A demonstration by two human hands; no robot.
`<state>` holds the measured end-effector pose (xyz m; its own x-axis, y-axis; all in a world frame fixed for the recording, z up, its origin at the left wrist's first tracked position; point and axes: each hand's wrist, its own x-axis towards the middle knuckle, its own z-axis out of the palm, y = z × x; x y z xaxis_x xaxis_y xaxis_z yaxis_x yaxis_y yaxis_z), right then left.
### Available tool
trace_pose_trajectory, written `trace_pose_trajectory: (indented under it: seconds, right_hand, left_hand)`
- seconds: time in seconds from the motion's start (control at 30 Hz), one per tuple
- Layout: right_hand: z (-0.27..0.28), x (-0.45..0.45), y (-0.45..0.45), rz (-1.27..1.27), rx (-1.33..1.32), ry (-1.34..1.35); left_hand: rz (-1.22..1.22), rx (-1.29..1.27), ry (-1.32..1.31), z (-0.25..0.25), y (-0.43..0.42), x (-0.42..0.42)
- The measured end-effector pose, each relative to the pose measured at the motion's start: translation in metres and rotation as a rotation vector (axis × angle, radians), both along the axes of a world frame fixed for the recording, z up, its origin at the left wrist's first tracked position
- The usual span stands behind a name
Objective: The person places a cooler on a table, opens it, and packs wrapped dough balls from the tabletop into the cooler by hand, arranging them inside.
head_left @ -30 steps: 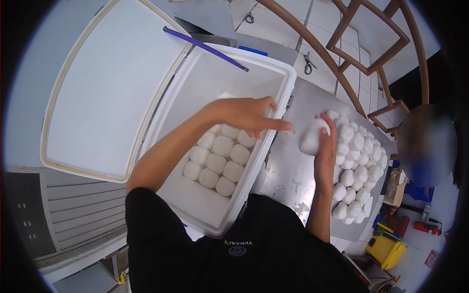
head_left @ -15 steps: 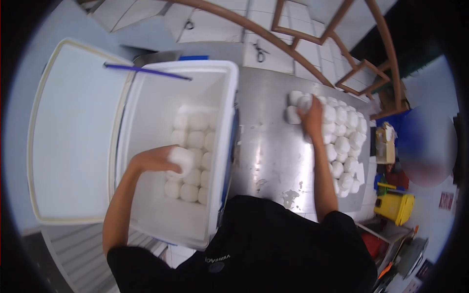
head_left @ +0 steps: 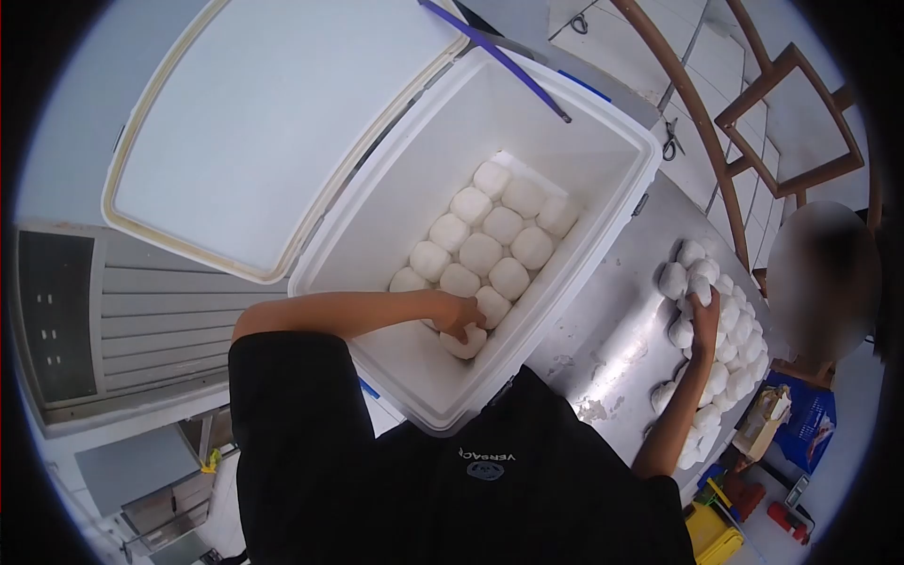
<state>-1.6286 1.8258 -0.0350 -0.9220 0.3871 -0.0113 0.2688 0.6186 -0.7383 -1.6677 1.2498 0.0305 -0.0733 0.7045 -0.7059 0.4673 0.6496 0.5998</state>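
Observation:
Inside the open white cooler, my left hand is closed around a white ball at the near end of several rows of similar balls. The ball sits low beside its neighbours. Over the metal table, my right hand has its fingers curled on another white ball at the left side of a piled group of white balls. My palm hides part of that pile.
The cooler's lid is folded open at the left, with a purple strap across the corner. Scissors, a brown metal frame and a person with a blurred head are beyond the table. A yellow bucket stands lower right.
The view has turned and shifted. My left hand, empty a second ago, took a ball and lowered it to the near end of the rows. My right hand has gone back to the pile.

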Motion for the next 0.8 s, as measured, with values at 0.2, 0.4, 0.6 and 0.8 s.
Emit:
trace_pose_trajectory:
  seconds: [0.2, 0.4, 0.6, 0.8]
  right_hand:
    - [0.189, 0.012, -0.195, 0.023, -0.919, 0.222]
    - [0.262, 0.012, -0.291, 0.389, -0.142, 0.531]
    - [0.227, 0.032, -0.234, 0.493, -0.439, 0.269]
    - [-0.075, 0.174, 0.012, -0.178, 0.442, -0.804]
  left_hand:
    - [0.130, 0.097, 0.135, 0.079, 0.024, -0.065]
    - [0.905, 0.712, -0.491, 0.247, 0.079, -0.044]
    - [1.037, 0.483, -0.338, 0.220, 0.057, -0.056]
    - [0.269, -0.246, 0.140, 0.117, -0.012, -0.088]
